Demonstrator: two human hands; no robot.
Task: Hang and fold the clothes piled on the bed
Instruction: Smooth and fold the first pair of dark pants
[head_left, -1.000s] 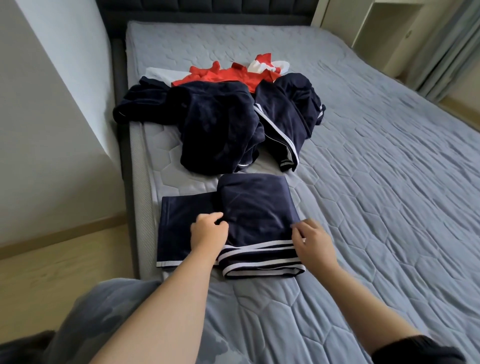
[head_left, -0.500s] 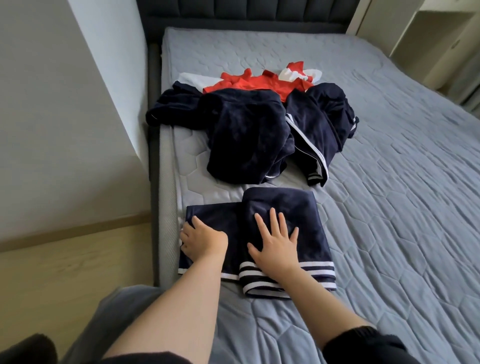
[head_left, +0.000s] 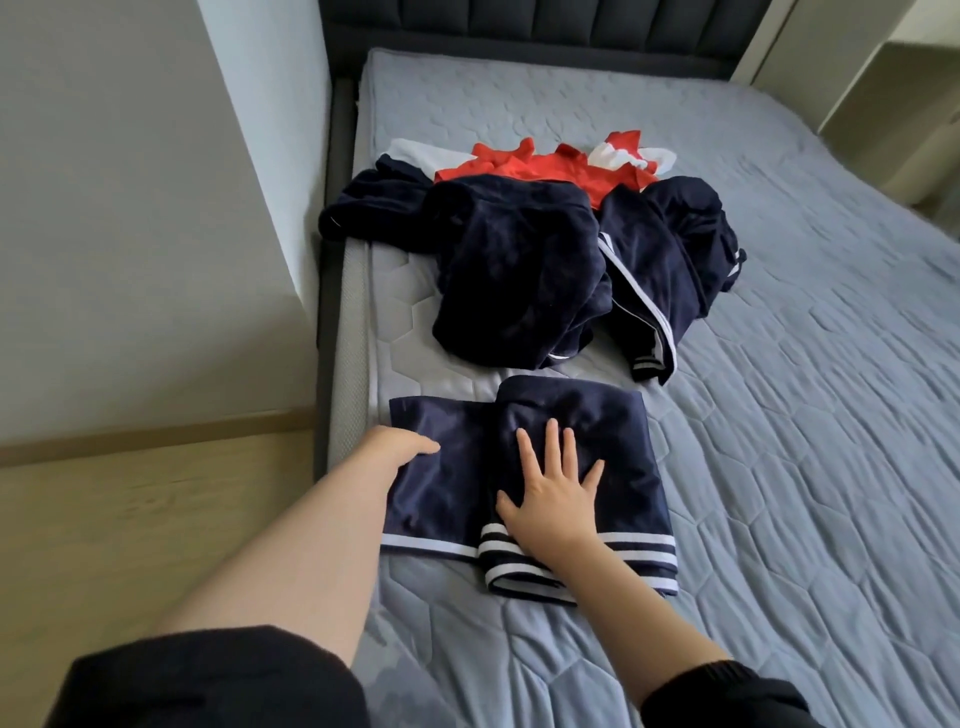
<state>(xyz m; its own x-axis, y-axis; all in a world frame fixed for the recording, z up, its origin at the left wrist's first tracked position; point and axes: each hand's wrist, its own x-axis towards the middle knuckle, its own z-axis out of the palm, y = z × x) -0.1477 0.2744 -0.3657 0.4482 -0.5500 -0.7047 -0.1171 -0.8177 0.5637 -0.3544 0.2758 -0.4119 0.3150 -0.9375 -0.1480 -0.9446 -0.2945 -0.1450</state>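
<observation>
While the right hand (head_left: 550, 509), its pinch released, is pressing flat on the half-folded navy garment (head_left: 623, 467) at lower centre, the left hand (head_left: 402, 449) is meeting its edge, grip unclear; the pile (head_left: 519, 270) is waiting above.

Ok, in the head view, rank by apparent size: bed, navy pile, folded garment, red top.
Bed.
Then navy pile and folded garment: about alike, and the folded one is nearer, so unranked.
Smallest: red top, partly covered.

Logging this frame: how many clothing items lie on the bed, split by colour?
Navy folded garment: 1
Navy loose garments: 2, as far as the overlap shows
Red top: 1
Total: 4, not certain
</observation>
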